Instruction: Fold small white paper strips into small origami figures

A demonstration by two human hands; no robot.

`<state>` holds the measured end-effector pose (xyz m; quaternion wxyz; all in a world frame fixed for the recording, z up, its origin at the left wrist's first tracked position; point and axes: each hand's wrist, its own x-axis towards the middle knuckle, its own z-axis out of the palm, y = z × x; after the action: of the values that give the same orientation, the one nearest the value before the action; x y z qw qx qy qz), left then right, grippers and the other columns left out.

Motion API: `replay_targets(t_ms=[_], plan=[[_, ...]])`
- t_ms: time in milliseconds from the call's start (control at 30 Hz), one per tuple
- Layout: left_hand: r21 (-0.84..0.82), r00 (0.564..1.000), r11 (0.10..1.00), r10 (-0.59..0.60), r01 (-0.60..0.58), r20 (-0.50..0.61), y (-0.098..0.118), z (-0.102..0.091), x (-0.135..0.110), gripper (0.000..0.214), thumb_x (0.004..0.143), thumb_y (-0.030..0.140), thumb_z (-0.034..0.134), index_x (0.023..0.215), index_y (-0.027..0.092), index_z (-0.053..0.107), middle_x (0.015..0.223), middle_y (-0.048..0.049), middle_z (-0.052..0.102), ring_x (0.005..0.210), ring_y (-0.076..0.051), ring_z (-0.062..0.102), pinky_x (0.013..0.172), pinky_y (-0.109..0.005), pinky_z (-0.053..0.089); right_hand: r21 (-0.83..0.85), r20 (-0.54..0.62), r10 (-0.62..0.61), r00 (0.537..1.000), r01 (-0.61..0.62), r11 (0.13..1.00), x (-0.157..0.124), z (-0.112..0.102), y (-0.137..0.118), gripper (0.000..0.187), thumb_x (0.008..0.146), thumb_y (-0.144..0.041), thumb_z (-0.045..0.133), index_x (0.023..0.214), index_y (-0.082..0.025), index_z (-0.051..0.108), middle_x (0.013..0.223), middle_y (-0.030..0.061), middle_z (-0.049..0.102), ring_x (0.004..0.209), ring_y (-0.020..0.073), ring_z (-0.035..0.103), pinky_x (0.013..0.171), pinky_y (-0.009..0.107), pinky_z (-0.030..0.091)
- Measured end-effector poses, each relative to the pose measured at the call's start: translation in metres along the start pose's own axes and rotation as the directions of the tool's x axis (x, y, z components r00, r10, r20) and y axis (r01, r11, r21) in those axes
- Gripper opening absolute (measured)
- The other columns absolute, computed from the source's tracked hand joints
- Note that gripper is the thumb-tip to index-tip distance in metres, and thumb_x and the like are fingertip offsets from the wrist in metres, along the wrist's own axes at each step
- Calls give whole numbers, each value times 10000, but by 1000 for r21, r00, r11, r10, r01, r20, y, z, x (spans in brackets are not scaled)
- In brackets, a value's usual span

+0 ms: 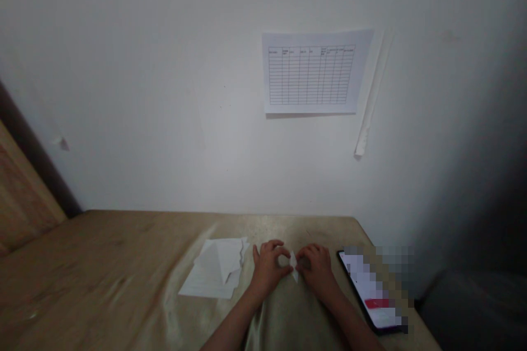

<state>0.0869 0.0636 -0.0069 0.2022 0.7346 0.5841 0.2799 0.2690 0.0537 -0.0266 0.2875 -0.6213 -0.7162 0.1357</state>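
Between my hands is a small folded piece of white paper, narrow and pointed at its ends. My left hand pinches its left side with thumb and forefinger, the other fingers curled or raised. On the opposite side my right hand grips the paper with thumb and fingertips. Both wrists come up from the bottom edge, low over the cloth. To the left of my left hand lies a loose stack of white paper sheets, a folded, triangular one among them. Fine folds in the held paper are too small to make out.
A gold-brown satin cloth covers the table, with wrinkles at the front. On the right rests a smartphone, its screen lit and partly pixelated. A printed table sheet hangs on the white wall behind. Wooden furniture stands at far left.
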Motion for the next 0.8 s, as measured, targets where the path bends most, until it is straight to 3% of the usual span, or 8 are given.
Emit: replay_targets(t_ms=[467,800], plan=[[24,999,1000,2,-3,43,-1,-1,-1,179,736,310,792,909,355,785,1375,-16,604,1317,-288,512,1204,-650,4,33,29,-13,999,12,999,3,-4,1,168,768,-170,677,852,-290,760,1104,7,735,1160,241,550,1065,393,312],[30,999,999,37,-37,16,2,-1,-3,65,764,280,790,788,340,797,1370,1,611,1299,-291,526,1196,-680,31,166,-7,-240,971,238,957,-1,-14,0,205,802,-159,592,849,-261,764,999,20,779,1316,266,519,1158,479,313]])
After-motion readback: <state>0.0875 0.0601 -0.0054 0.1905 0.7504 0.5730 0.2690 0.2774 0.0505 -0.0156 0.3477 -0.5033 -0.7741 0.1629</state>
